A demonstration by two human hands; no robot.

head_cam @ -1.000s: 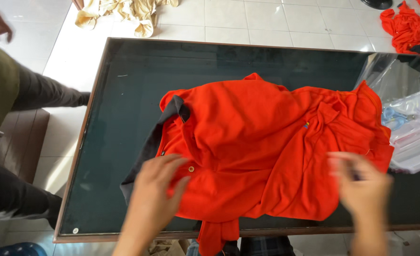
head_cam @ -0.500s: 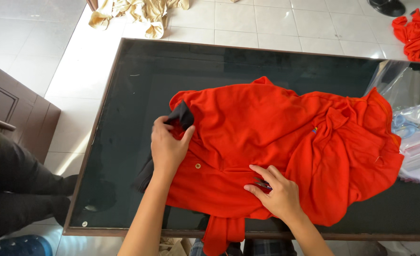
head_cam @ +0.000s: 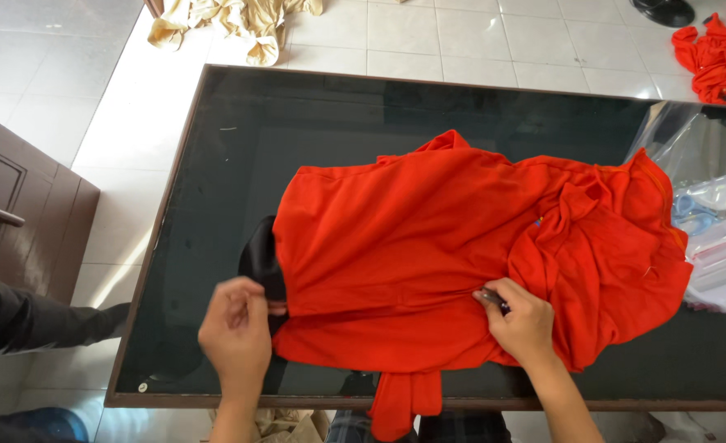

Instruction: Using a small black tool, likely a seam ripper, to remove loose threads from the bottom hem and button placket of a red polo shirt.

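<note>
Dark glass table [head_cam: 215, 164], clear plastic packages [head_cam: 719, 238] right of red garment [head_cam: 428, 246]

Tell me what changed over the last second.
The left hand moved from the garment's top to its left edge by the black collar. The right hand came in from the right and now presses a fold in the red garment. The garment stays spread on the glass table.

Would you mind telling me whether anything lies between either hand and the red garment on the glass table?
Nothing visible does. The left hand pinches the red garment at its left edge by the black trim, and the right hand already presses on the cloth near its lower middle.
</note>
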